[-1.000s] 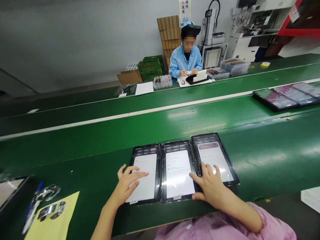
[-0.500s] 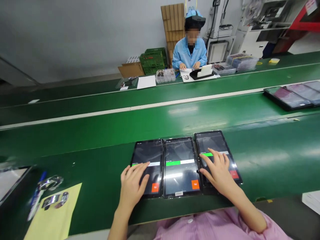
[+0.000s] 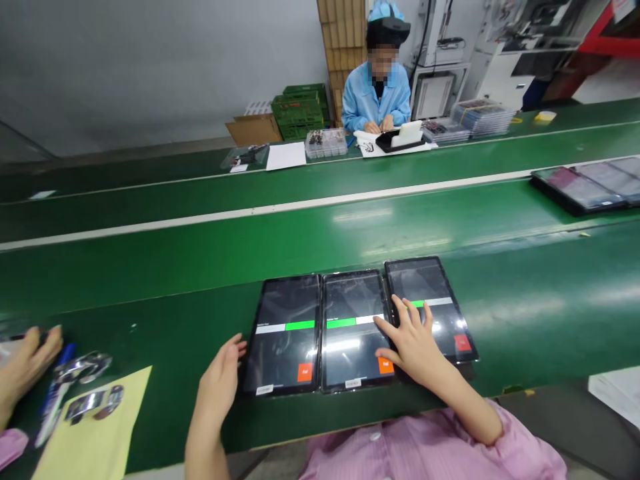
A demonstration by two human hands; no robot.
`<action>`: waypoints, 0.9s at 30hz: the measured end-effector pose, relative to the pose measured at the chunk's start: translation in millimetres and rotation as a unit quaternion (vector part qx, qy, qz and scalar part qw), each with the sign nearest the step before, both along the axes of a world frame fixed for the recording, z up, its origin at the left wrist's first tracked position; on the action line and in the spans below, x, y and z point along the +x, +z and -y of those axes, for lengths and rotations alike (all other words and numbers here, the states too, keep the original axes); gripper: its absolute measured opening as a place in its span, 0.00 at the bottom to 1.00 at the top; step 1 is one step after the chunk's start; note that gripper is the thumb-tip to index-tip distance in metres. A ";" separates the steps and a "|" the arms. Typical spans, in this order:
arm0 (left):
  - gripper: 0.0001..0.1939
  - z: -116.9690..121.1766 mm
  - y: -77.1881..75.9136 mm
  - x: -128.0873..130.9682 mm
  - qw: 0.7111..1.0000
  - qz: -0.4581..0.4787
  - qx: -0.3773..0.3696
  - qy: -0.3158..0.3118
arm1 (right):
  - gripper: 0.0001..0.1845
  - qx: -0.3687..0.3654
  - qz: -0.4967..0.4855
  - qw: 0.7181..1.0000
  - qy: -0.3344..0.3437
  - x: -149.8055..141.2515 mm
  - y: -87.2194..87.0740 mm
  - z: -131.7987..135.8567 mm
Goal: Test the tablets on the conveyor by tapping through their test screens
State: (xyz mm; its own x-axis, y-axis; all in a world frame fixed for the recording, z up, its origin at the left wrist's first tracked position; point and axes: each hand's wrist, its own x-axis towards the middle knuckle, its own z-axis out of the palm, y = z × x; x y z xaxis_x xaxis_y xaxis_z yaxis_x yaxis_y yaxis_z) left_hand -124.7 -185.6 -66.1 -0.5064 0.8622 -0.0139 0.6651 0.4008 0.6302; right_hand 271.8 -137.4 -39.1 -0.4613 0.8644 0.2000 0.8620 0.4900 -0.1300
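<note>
Three black tablets lie side by side on the green bench in front of me: a left tablet point(image 3: 284, 333), a middle tablet point(image 3: 351, 320) and a right tablet point(image 3: 433, 300). Each shows a dark screen with a green and white bar and a red or orange button. My left hand point(image 3: 219, 383) rests open on the bench against the left tablet's left edge. Spread open, my right hand point(image 3: 409, 341) lies over the seam between the middle and right tablets, its forefinger tip on the middle tablet's bar.
Another person's hand point(image 3: 25, 360) reaches in at the far left beside a blue pen point(image 3: 53, 400) and a yellow sheet point(image 3: 95, 433) with small metal parts. More tablets point(image 3: 585, 183) lie at the right. A person in blue point(image 3: 377, 93) sits across the green conveyor point(image 3: 300, 227).
My left hand slid off the left tablet's screen to its left edge. My right hand moved left from the right tablet toward the middle one. A hand appeared at the far left.
</note>
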 end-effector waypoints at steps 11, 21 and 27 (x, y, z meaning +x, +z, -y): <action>0.36 4.9 3.1 -9.4 0.986 0.087 -0.143 -0.010 | 0.23 0.013 0.031 0.980 -0.197 95.0 -16.1 -6.5; 0.28 -95.6 52.7 68.1 0.912 -0.233 -0.077 -0.329 | 0.27 -0.048 -0.305 0.934 -0.179 141.8 -24.9 -76.4; 0.24 -138.9 63.7 101.4 0.886 -0.234 -0.119 -0.383 | 0.33 -0.080 -0.370 0.917 -0.123 130.9 -34.3 -100.3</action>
State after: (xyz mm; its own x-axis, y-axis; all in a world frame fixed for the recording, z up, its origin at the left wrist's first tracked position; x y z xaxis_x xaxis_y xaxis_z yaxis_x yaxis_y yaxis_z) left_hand -23.2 -46.7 -2.5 0.2264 0.9563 -0.1850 0.9655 -0.1953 0.1723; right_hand 402.7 -37.0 -73.4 -0.0373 0.9700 0.2404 0.5910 0.2154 -0.7774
